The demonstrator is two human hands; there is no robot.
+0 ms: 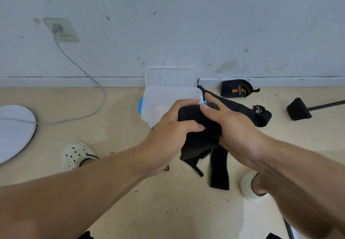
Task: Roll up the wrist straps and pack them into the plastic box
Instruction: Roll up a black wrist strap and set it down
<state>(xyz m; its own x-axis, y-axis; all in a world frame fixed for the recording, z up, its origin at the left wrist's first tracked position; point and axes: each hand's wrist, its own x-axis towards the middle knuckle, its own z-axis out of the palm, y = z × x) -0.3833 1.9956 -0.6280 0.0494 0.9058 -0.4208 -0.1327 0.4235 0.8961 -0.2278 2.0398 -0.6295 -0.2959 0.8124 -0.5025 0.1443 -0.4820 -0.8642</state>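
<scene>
I hold a partly rolled black wrist strap (pixel 200 127) between both hands above the floor. My left hand (pixel 173 132) grips the roll from the left with its fingers curled over it. My right hand (pixel 231 127) wraps the roll from the right, thumb on top. The strap's loose tail (pixel 219 169) hangs down toward the floor. Just behind my hands stands the clear plastic box (pixel 158 97) with blue clips, open, its lid (pixel 169 77) leaning against the wall. A second black strap (pixel 242 108) lies unrolled to the box's right. A rolled strap with orange stripes (pixel 236 88) sits by the skirting.
A white round base (pixel 13 130) with a grey cable (pixel 89 78) running to a wall socket (pixel 60 29) lies at the left. A black stand foot (pixel 298 109) is at the right. My feet in pale clogs (pixel 78 154) stand on the beige floor.
</scene>
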